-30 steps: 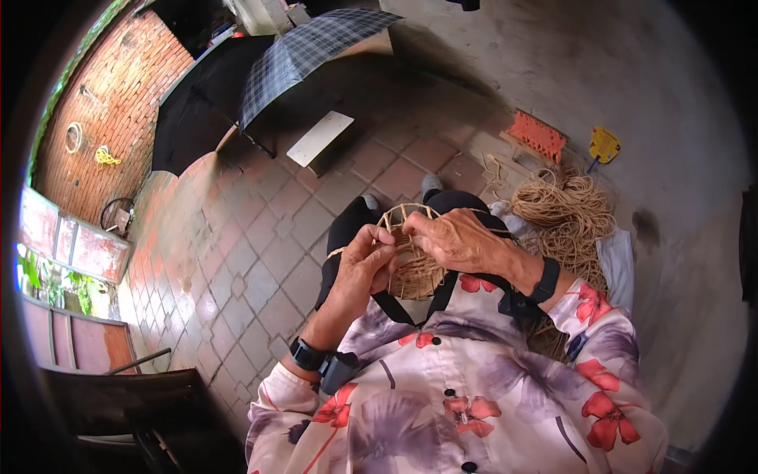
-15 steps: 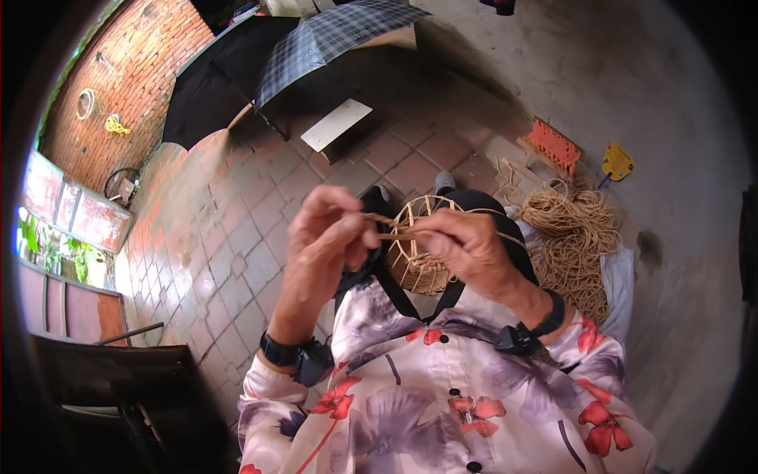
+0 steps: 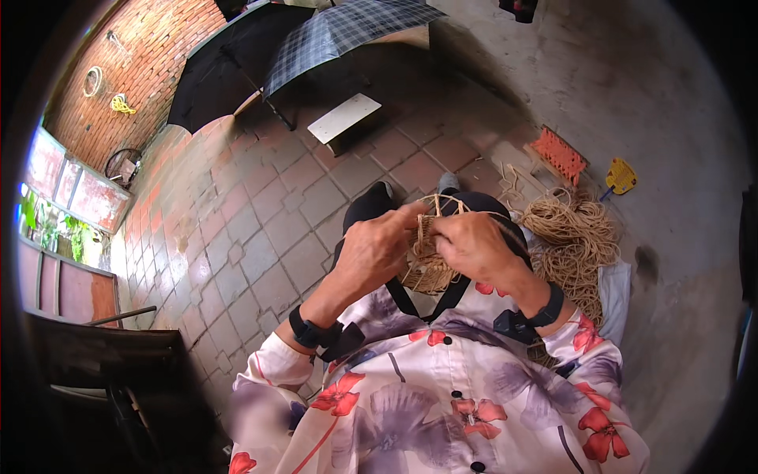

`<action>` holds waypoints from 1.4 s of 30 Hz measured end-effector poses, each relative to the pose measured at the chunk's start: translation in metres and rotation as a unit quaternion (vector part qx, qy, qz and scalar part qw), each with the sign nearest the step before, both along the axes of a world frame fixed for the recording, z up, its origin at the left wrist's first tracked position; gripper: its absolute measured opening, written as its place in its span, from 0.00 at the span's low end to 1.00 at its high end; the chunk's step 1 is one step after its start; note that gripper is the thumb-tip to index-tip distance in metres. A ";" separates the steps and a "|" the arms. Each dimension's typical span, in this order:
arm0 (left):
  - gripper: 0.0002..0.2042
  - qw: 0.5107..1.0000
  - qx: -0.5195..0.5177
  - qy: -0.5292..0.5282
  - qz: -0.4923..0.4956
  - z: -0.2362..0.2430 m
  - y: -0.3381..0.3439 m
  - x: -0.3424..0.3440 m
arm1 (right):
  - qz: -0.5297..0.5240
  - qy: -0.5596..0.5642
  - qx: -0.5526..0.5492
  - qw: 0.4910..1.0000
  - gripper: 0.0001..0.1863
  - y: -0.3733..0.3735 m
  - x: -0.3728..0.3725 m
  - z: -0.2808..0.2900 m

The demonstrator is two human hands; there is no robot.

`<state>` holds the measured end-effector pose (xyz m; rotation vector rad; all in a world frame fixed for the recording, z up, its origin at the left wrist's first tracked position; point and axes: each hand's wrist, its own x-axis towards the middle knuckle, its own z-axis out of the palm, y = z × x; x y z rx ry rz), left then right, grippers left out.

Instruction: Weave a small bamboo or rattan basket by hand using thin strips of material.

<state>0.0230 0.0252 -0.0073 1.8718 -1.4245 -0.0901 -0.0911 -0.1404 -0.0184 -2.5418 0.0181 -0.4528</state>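
Note:
A half-woven basket point(image 3: 429, 278) of tan cord over thin ribs sits in my lap, between my knees. My left hand point(image 3: 384, 243) is at its left rim, fingers bent inward and pressed together on the cord. Close by on the right, my right hand point(image 3: 476, 246) is closed, its thumb and forefinger pinching the tan cord point(image 3: 424, 234) at the rim. The two hands nearly meet, and their fingertips are partly hidden. A strand runs from the basket past my right hand toward the cord heap point(image 3: 570, 237).
The heap lies on a white sack point(image 3: 617, 288) to the right. Beyond it are an orange slatted piece point(image 3: 559, 154) and a yellow fly swatter point(image 3: 621, 175). A low white-topped stool point(image 3: 344, 118) and open umbrellas point(image 3: 347, 35) stand ahead; dark furniture point(image 3: 110, 379) is at lower left.
Both hands have come down and closer together onto the basket rim. The cord that was stretched between them in front of the basket is now against it. The view has shifted slightly.

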 end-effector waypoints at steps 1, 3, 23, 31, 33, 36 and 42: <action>0.25 1.000 0.000 0.001 0.004 0.003 -0.003 0.000 | 0.004 0.001 0.000 1.000 0.06 0.003 0.002 -0.003; 0.27 0.992 0.103 -0.072 -0.010 0.008 -0.008 0.000 | -0.025 0.031 -0.017 0.999 0.06 0.009 0.004 -0.010; 0.15 0.999 -0.036 0.017 0.006 -0.012 -0.001 -0.006 | -0.140 -0.079 0.205 0.965 0.12 -0.024 -0.067 -0.001; 0.10 0.867 -0.084 0.490 -0.037 0.043 0.026 0.012 | -0.131 -0.065 0.220 0.964 0.06 -0.019 -0.074 -0.016; 0.10 0.940 -0.051 0.334 0.049 0.023 0.041 0.017 | -0.118 -0.024 0.262 0.957 0.04 -0.017 -0.072 -0.017; 0.12 0.905 -0.226 0.275 0.233 -0.052 0.062 0.052 | -0.101 -0.027 0.265 0.958 0.04 -0.016 -0.071 -0.028; 0.14 0.659 -0.306 0.479 0.492 -0.163 0.339 0.212 | -0.157 -0.044 0.225 0.961 0.03 -0.036 -0.085 -0.042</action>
